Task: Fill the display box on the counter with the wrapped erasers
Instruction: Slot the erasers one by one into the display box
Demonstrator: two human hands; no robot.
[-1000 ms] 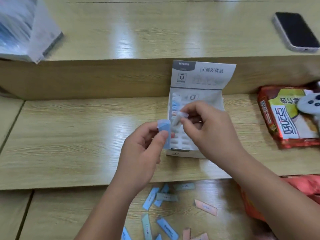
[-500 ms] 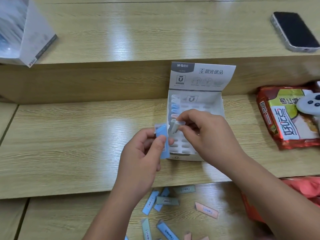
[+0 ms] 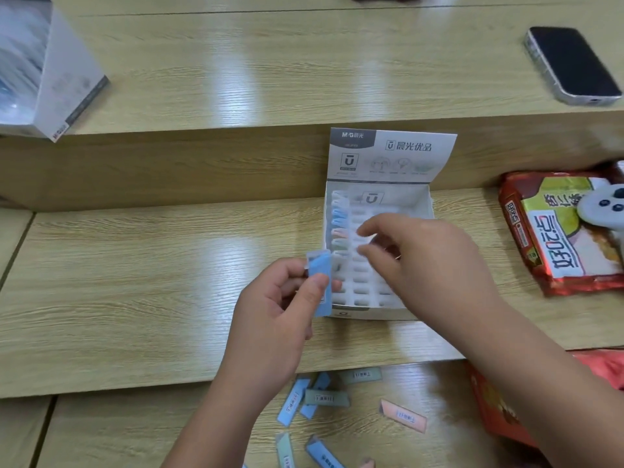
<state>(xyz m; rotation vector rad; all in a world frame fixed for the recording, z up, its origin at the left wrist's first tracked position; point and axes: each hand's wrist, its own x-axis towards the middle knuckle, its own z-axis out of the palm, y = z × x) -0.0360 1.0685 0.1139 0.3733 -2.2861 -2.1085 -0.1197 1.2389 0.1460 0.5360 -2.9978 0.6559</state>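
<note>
The white display box [image 3: 368, 313] stands open on the wooden counter, its printed lid flap [image 3: 391, 153] leaning on the step behind. Several wrapped erasers [image 3: 338, 228] fill the far end of its left column. My left hand [image 3: 270, 329] pinches a blue wrapped eraser [image 3: 320, 282] upright at the box's front left corner. My right hand [image 3: 429, 265] hovers over the box's middle, thumb and forefinger curled round a pale, blurred wrapped eraser [image 3: 373, 241]. Several loose wrapped erasers [image 3: 326, 397] in blue, grey and pink lie on the lower surface near me.
A red snack packet [image 3: 553, 238] with a white controller [image 3: 604, 207] on it lies right of the box. A phone [image 3: 570, 65] and a white carton [image 3: 57, 82] sit on the raised shelf behind. Another red packet [image 3: 489, 407] lies under my right forearm.
My right hand has carried its pale eraser from beside the blue one rightward and down over the box's slots. My left hand has stayed put with the blue eraser.
</note>
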